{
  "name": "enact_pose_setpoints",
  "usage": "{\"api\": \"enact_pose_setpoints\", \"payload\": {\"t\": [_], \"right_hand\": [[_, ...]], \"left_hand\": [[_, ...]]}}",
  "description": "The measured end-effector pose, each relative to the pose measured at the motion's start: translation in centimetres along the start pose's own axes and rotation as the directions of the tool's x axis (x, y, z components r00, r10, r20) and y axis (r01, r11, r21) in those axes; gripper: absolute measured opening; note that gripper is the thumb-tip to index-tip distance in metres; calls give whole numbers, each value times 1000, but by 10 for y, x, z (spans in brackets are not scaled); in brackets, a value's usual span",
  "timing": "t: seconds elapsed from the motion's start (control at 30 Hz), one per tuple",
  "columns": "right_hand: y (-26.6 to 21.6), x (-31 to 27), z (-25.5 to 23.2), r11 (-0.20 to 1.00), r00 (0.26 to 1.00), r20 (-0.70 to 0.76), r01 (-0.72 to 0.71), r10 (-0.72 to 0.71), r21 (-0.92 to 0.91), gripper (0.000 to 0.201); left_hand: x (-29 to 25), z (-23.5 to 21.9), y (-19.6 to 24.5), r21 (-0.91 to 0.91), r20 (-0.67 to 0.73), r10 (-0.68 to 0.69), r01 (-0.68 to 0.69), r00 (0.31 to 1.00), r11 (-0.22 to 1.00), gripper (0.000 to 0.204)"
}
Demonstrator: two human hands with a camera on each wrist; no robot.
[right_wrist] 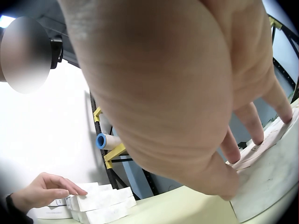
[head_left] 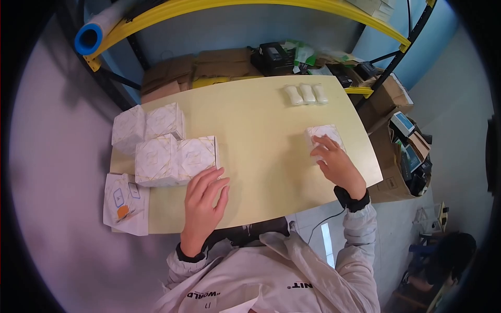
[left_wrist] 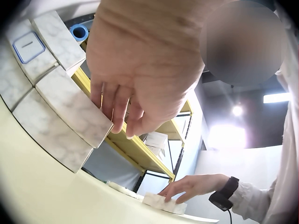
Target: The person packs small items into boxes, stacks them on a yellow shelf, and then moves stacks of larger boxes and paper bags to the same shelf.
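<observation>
A white marble-patterned box with thin gold lines [head_left: 324,131] lies on the right side of the table. My right hand [head_left: 339,166] rests over it, fingertips on its top and thumb by its near edge; the hand hides part of it. In the right wrist view the spread fingers touch the box top [right_wrist: 268,179]. At the left, my left hand [head_left: 202,197] has its fingers extended at the near edge of a similar box [head_left: 197,155]. The left wrist view shows those fingertips beside the corner of a box [left_wrist: 74,105], holding nothing.
More matching boxes [head_left: 156,156] are grouped at the left. In front of them is a white piece [head_left: 125,201] with blue outlines and an orange patch. Three pale wrapped bundles [head_left: 307,95] lie at the far right. Yellow shelving [head_left: 250,4] spans the back; a cartonful of boxes [head_left: 412,151] stands right.
</observation>
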State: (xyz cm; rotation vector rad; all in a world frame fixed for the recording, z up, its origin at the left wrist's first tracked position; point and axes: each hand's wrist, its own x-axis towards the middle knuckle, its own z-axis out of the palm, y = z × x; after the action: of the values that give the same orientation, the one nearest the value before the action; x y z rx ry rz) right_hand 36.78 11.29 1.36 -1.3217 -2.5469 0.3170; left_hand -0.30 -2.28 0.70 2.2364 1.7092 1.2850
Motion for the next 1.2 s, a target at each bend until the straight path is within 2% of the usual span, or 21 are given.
{"api": "enact_pose_setpoints", "payload": {"t": [0.17, 0.2, 0.27, 0.3, 0.37, 0.4, 0.47, 0.5, 0.57, 0.7, 0.8, 0.87, 0.9, 0.97, 1.0, 1.07, 1.2], "right_hand": [[10, 1, -3, 995, 994, -59, -91, 94, 51, 27], [6, 4, -3, 996, 996, -54, -75, 78, 53, 27], [-5, 11, -9, 994, 995, -49, -92, 89, -67, 26], [-10, 17, -9, 995, 996, -44, -78, 75, -63, 26], [-25, 32, -7, 998, 990, -132, 37, -44, -57, 26], [-37, 42, -9, 997, 990, -132, 47, -54, -53, 26], [-69, 67, -16, 981, 982, -92, 175, -167, 83, 25], [-84, 79, -19, 980, 980, -96, 181, -172, 86, 25], [-112, 106, -22, 942, 964, -38, 264, -261, 210, 26], [-139, 173, 7, 888, 932, -63, 358, -356, 288, 28], [-157, 222, 34, 832, 892, -91, 446, -442, 329, 38], [-167, 249, 53, 815, 875, -64, 472, -481, 337, 61], [-175, 259, 56, 811, 872, -67, 478, -486, 336, 61], [-189, 275, 62, 862, 885, 125, 393, -449, 319, 85], [-193, 283, 68, 860, 882, 123, 399, -455, 320, 85], [-201, 296, 79, 838, 860, 153, 410, -486, 359, 104], [-211, 317, 94, 838, 842, 202, 413, -501, 357, 113]], "left_hand": [[-2, 3, -2, -11, -24, -6, 6, 1000, 1000, 20], [-2, 4, -3, -18, -34, 3, -4, 999, 1000, 20], [-2, 4, -6, -3, -41, 8, -8, 999, 1000, 20], [-2, 4, -6, 0, -39, 24, -24, 999, 1000, 20], [-1, 3, -5, -5, -45, 7, -7, 999, 1000, 21], [0, 2, -4, -20, -46, 0, -1, 999, 1000, 22], [1, 2, -4, -21, -60, -14, 13, 998, 1000, 23], [2, 2, -5, -31, -70, -22, 20, 997, 999, 23], [2, 2, -7, -11, -67, -17, 17, 998, 1000, 22], [4, -1, -8, 39, -37, 14, -13, 999, 999, 24], [4, -3, -7, 5, -33, -18, 18, 999, 1000, 25], [3, -3, -8, 3, -30, -26, 26, 999, 1000, 25], [2, -3, -8, -6, -26, -38, 38, 999, 999, 25], [2, -5, -7, -8, -24, -39, 39, 999, 999, 25], [1, -5, -8, -16, -19, -40, 40, 999, 999, 25], [1, -5, -8, -18, -22, -41, 40, 999, 999, 25], [1, -6, -9, -35, -14, -44, 43, 999, 998, 23]]}}
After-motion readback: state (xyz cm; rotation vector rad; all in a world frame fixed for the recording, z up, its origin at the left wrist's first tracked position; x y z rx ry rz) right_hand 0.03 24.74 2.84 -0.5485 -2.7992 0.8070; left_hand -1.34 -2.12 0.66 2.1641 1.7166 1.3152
